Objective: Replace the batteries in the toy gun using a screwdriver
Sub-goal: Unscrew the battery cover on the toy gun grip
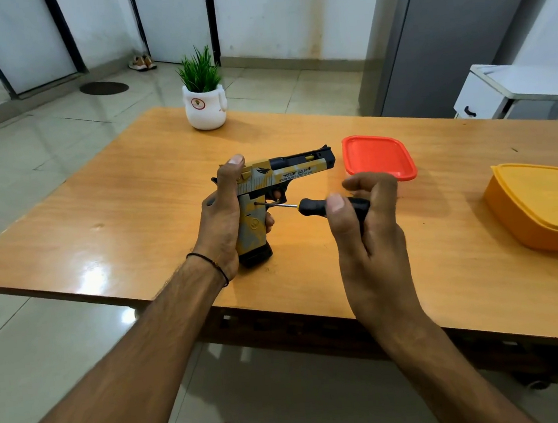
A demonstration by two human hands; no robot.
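Fingers (269, 221) of the left hand (221, 214) wrapped round the grip of the yellow-and-grey plastic toy gun (287, 171), thumb up along the rear of the slide, holding it upright, muzzle to the right, black butt down on or just above the surface, hard to tell which. Over on the right hand (366, 236), fingers (371, 183) and thumb pinching the black handle of the slim steel-shafted screwdriver (315, 205), shaft level, tip set into a small screw hole high on the side of the grip. Looks like the unscrewing step: cover not yet off, no batteries in sight, so early in the job by this reckoning. Next up, most likely: keeping the tip seated square and the gun steady while twisting, then catching a tiny screw. Below it all, a glossy orange-brown wooden surface (131, 199) with rounded corners; a square red plastic lid (378, 157) just beyond the muzzle, a yellow-orange plastic box (545, 204) well off to the right, a white ceramic pot (205, 107) of green grassy plant at the far edge. Around: pale shiny floor tiles (40, 150), a dark round mat (104, 87), a pair of shoes (142, 63) by the wall, a tall grey cabinet (451, 31), a white drawer unit (480, 93)
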